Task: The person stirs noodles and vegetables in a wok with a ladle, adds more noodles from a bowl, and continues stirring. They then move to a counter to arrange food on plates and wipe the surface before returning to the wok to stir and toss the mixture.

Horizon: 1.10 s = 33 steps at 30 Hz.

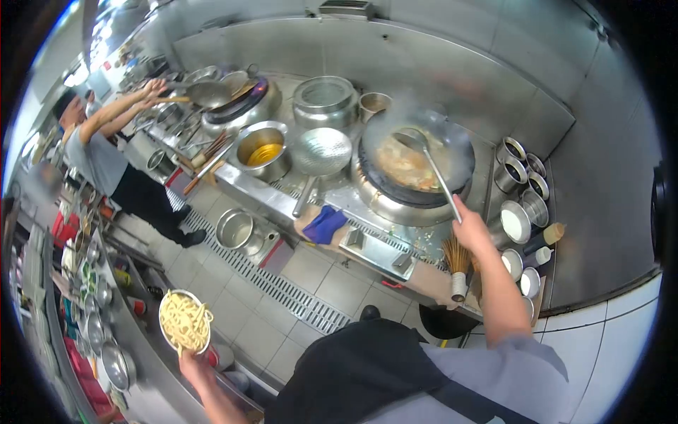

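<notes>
My left hand (pixel 191 364) grips the near edge of a white bowl (pixel 163 332), out to the left beside the steel counter. Thick pale noodles (pixel 185 319) fill the bowl. With my right hand (pixel 472 225) I hold a long-handled ladle (pixel 439 177) by the end of its handle. The ladle's head is over a steaming wok (pixel 459 145) on the range, at the edge of the brownish food and broth (pixel 409 161). Steam blurs the wok's contents.
Beside the wok rest a perforated strainer (pixel 322 151), a pot of yellow liquid (pixel 262 133), a purple cloth (pixel 325 225) and a bamboo brush (pixel 458 272). Seasoning containers (pixel 515 221) line the right. A co-worker (pixel 106 155) handles another wok (pixel 209 95) at the left.
</notes>
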Each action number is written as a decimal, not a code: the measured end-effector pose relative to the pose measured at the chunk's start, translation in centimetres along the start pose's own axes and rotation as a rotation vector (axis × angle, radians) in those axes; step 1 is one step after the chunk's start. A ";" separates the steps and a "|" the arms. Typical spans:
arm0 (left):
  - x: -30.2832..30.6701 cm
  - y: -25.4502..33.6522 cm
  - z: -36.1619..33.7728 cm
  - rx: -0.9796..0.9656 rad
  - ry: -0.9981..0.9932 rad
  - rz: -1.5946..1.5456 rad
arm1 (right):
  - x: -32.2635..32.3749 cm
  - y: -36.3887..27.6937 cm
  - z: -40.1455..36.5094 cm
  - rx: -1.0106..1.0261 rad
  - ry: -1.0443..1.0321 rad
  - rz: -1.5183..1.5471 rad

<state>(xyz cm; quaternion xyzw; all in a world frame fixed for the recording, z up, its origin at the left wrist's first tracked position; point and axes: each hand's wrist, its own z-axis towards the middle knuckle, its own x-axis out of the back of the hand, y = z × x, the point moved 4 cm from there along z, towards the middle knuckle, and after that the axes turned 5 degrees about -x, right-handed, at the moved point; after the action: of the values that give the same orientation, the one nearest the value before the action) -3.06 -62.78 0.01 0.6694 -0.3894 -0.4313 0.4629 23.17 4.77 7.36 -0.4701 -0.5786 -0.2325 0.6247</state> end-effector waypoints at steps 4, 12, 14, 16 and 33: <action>-12.5 -2.5 -0.2 0.059 -0.140 -0.009 | -2.1 2.2 2.5 0.092 -0.104 0.241; -30.7 -6.8 -5.4 0.220 -0.460 0.039 | 0.5 0.9 10.7 -0.143 0.067 0.335; -34.2 -7.5 -6.1 0.248 -0.541 0.083 | 1.0 -0.6 11.3 -0.291 -0.223 0.480; -37.6 -7.4 -6.9 0.259 -0.605 0.105 | -1.9 1.4 12.1 -0.243 -0.294 0.486; -75.7 -9.8 -13.8 -1.436 -1.361 0.850 | -0.7 1.6 -6.7 -0.397 -0.109 0.330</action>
<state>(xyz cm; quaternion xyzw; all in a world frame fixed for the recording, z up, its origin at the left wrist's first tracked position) -13.46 13.43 9.81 -0.3296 -0.4218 -0.6448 0.5456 27.71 -0.40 6.91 -0.6833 -0.4699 -0.2110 0.5175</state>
